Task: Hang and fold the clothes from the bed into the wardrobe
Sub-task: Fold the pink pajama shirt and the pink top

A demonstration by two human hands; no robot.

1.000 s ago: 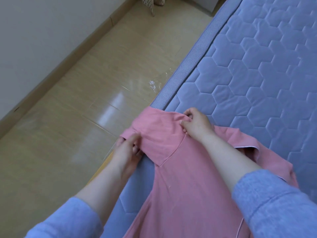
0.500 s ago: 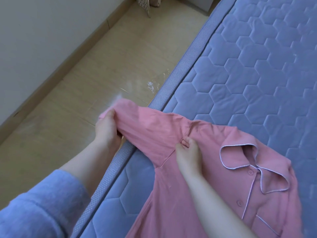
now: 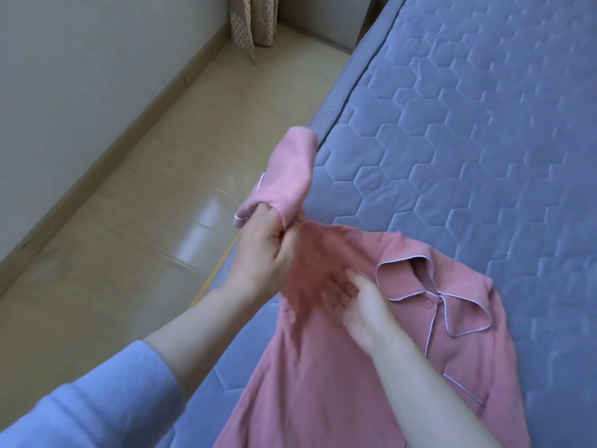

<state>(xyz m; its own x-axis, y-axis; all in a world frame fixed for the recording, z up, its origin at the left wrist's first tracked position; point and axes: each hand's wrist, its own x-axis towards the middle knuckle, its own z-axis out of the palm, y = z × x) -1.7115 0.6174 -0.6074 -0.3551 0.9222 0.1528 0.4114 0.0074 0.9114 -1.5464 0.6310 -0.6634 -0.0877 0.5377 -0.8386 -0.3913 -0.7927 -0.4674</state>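
Note:
A pink pyjama shirt (image 3: 339, 376) with white piping lies front up on the blue quilted mattress (image 3: 468, 130), collar toward the right. My left hand (image 3: 268, 253) grips the shirt's left sleeve (image 3: 287, 176) and holds it raised above the bed's edge, the cuff flopping upward. My right hand (image 3: 358, 305) rests on the shirt's shoulder just left of the collar, fingers stretched out flat over the cloth. Its motion blurs it a little.
Glossy beige floor tiles (image 3: 155, 202) run along the left of the bed, bounded by a pale wall (image 3: 80, 76) with a skirting board. A patterned curtain (image 3: 252, 21) hangs at the far end. The wardrobe is out of view.
My left hand has lifted the sleeve up and toward the bed. My right hand let go of its pinch at the shoulder seam and now lies flat on the shirt.

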